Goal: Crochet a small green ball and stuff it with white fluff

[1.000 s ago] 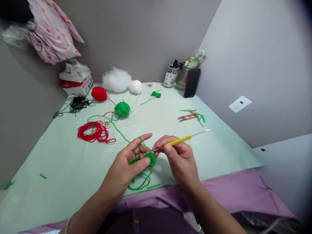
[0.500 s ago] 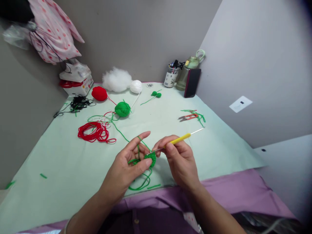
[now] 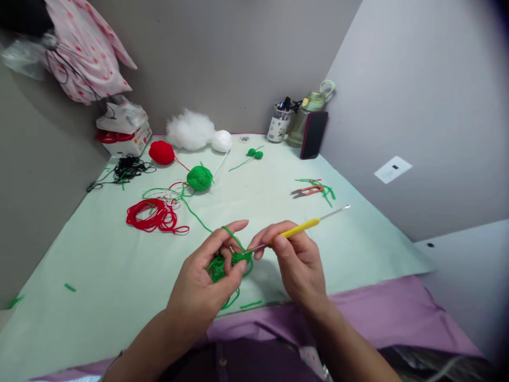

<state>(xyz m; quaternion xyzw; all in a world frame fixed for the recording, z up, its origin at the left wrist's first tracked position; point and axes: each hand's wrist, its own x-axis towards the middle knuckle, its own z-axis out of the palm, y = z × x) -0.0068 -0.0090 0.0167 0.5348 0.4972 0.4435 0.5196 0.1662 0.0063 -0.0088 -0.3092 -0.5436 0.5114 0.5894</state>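
Between thumb and fingers, my left hand pinches a small green crochet piece. Green yarn runs over its raised index finger, and more green strands bunch under the palm. My right hand grips a crochet hook by its yellow handle, pen-like. One metal end of the hook meets the top edge of the green piece; the other end points up to the right. Whether the tip is inside a stitch is too small to tell. The strand leads back to a green yarn ball.
A red yarn ball, a white yarn ball, stuffing and black yarn lie at the back. Loose red yarn is to the left. Orange thread snips lie right, before a phone and a bottle.
The green piece has tipped, showing its edge more, and dropped slightly in my left hand. My right hand has turned the hook a little, its free end shifting right and up.
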